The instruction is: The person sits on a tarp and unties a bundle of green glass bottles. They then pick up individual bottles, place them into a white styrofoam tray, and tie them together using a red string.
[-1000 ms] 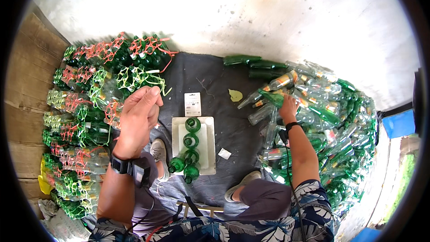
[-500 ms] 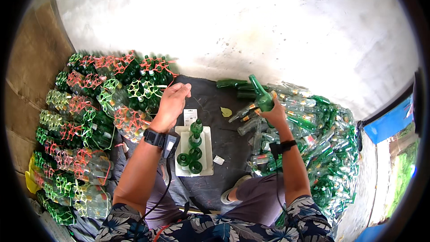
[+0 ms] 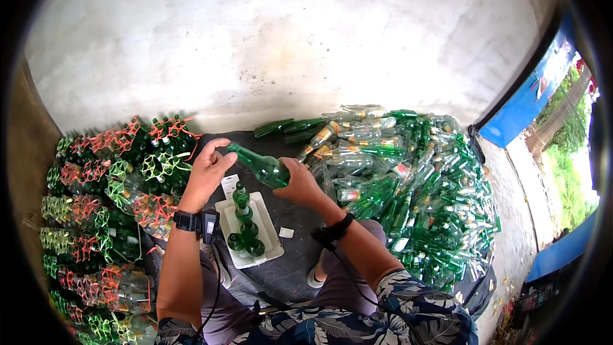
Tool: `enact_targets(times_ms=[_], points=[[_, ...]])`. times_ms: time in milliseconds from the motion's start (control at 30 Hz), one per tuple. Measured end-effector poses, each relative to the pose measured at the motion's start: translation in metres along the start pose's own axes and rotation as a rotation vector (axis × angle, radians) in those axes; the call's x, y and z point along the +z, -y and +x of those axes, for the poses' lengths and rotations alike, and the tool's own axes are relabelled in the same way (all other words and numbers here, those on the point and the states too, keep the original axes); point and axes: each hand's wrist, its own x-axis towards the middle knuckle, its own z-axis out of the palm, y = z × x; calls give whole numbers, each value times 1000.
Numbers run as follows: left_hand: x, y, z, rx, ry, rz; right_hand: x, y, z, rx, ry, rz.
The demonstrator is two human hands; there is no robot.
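Green bottle [image 3: 263,168] shifts left to mid-frame, the right hand's grip [image 3: 299,182] wrapping its base; left hand [image 3: 207,172], half-open, beside its mouth.

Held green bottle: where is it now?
In the head view, the green bottle is just left of centre, gripped by the right hand, its neck toward the left hand, appearing above the white tray.

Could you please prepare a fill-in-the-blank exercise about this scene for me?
The slender glass bottle held by the bare right hand, its neck toward the bare left hand, is coloured ____.
Several green glass bottles stand on a rectangular tray coloured ____.
Loose green and clear glass bottles lie heaped on the person's ____ side.

Missing words: green; white; right.
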Motion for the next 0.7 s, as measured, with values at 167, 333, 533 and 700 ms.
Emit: enact_targets(times_ms=[167, 333, 533, 700], points=[[0, 9, -1, -13, -32, 151, 17, 2, 4, -68, 9, 54], [3, 0, 0, 59, -136, 330, 29, 3, 10, -193, -70, -12], [-6, -10, -3, 221, -308, 505, -3, -16, 27, 197, 67, 1364], [-29, -18, -11, 259, -444, 532, -31, -5, 30, 273, 127, 1783]])
